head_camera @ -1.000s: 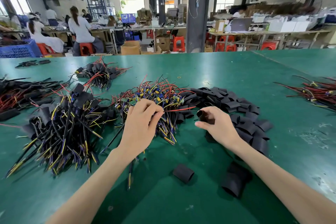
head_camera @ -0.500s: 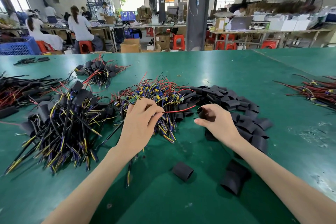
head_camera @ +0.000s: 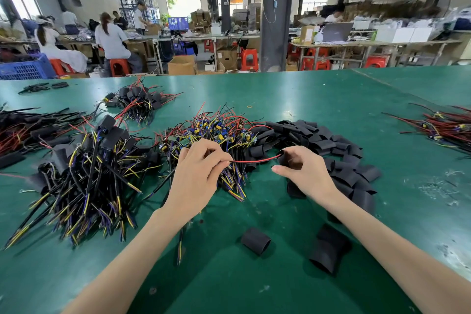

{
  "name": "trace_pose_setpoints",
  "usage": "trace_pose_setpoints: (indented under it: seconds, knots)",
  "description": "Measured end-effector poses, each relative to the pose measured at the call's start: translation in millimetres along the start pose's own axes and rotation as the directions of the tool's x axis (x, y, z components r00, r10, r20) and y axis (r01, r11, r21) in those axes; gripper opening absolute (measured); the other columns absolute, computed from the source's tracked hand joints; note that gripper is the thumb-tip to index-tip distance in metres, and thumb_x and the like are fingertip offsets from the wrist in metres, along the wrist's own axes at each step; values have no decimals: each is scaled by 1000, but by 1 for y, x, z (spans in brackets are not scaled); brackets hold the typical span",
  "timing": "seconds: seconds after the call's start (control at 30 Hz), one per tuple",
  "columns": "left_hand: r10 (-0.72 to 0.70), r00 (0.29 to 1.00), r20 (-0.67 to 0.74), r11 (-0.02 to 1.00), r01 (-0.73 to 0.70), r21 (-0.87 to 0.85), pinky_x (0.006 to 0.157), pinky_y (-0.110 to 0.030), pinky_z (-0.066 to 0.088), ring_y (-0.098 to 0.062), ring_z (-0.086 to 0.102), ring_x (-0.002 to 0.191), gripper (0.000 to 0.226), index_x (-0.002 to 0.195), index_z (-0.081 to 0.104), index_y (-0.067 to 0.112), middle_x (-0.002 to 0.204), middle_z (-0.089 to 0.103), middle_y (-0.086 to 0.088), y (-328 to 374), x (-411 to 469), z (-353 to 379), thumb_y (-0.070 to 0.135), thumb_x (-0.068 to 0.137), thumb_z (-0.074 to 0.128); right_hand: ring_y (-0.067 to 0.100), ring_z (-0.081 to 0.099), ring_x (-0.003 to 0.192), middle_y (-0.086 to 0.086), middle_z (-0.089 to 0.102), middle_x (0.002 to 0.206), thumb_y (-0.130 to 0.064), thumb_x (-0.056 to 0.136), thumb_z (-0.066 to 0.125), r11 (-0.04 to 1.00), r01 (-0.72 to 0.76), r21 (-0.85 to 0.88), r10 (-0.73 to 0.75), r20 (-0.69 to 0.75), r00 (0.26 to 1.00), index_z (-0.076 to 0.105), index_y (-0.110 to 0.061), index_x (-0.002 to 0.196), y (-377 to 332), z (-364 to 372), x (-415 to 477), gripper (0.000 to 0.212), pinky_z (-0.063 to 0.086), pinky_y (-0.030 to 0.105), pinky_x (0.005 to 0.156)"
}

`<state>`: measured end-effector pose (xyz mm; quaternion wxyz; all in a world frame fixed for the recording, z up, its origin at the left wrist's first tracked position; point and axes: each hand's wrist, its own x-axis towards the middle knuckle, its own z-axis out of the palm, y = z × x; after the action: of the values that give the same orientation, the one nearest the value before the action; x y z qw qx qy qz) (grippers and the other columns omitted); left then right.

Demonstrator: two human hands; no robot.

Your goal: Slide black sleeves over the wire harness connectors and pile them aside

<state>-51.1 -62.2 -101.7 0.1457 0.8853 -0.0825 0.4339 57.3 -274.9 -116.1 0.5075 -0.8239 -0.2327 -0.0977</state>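
Sprawling at the left of the green table [head_camera: 318,94] is a heap of sleeved harnesses [head_camera: 84,181], their yellow and purple wire ends fanned toward the viewer. Just right of it, the left hand [head_camera: 196,176] pinches a red wire [head_camera: 254,161] between thumb and fingertips, above the tangle of bare harnesses [head_camera: 216,132]. That wire runs rightward to the mouth of a black sleeve [head_camera: 283,159] — gripped in the curled fingers of the right hand [head_camera: 308,176]. Behind and right of that hand lies the heap of loose sleeves [head_camera: 344,153]; a stray sleeve [head_camera: 255,240] lies nearer, between the forearms. Far right — another bundle of red wires [head_camera: 443,127].
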Motion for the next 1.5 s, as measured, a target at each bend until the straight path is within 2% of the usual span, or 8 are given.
trace_pose_setpoints:
  seconds: [0.17,0.23,0.37,0.53,0.77,1.1,1.3,1.5]
  knots:
    - [-9,999,49,1000,9,9,75,-33,31,-14,49,84,10,87,71,16,93,58,0,1,-1,-1,16,87,61,9,59,80,-4,63,94,-7,68,81,997,72,-25,-71,39,997,67,-14,98,-4,-3,0,34,39,3,74]
    - [-17,997,73,1000,17,8,75,-32,30,-15,51,84,11,88,71,15,93,58,0,2,-1,-1,17,87,60,17,57,86,-1,61,97,-9,69,81,971,194,-140,-182,96,979,67,-14,102,-7,-6,-2,36,42,16,83]
    - [-13,992,122,1000,14,-9,76,-34,32,-21,49,86,14,95,70,15,95,57,-1,9,-3,0,15,88,58,29,53,96,4,62,98,-19,69,81,772,458,-442,-406,211,889,68,-12,105,-17,-5,-9,38,37,38,84]
    - [48,970,239,997,-30,-78,81,-37,33,-19,39,97,28,112,63,11,108,57,-3,24,-10,8,6,86,54,33,56,88,10,60,94,-19,75,75,674,582,-456,-478,332,813,65,-6,107,-38,9,-23,36,45,42,78]
    - [-30,965,259,942,114,-316,92,-8,32,0,43,96,39,120,52,8,117,38,11,24,-8,12,5,84,67,32,55,93,8,47,115,-25,89,61,773,500,-390,-350,396,849,52,-10,126,-39,10,-25,41,46,44,79]
    - [-87,976,198,931,150,-332,89,-18,42,-2,49,93,32,104,60,4,111,45,3,23,-5,9,10,76,76,25,55,85,4,47,109,-25,85,67,816,498,-293,-365,407,838,58,-9,121,-36,11,-24,40,47,42,80]
    - [-51,974,220,939,122,-321,89,-13,38,7,46,96,26,97,67,6,108,47,4,20,-5,10,15,75,77,18,52,89,-1,46,106,-27,89,62,845,474,-248,-361,390,847,58,-12,120,-36,12,-24,36,42,32,83]
    - [0,955,298,948,95,-303,87,-15,40,-5,50,91,29,105,68,11,103,48,5,17,-5,7,4,78,73,16,48,88,2,47,102,-20,87,65,858,450,-247,-336,393,856,60,-6,121,-32,11,-22,36,34,17,80]
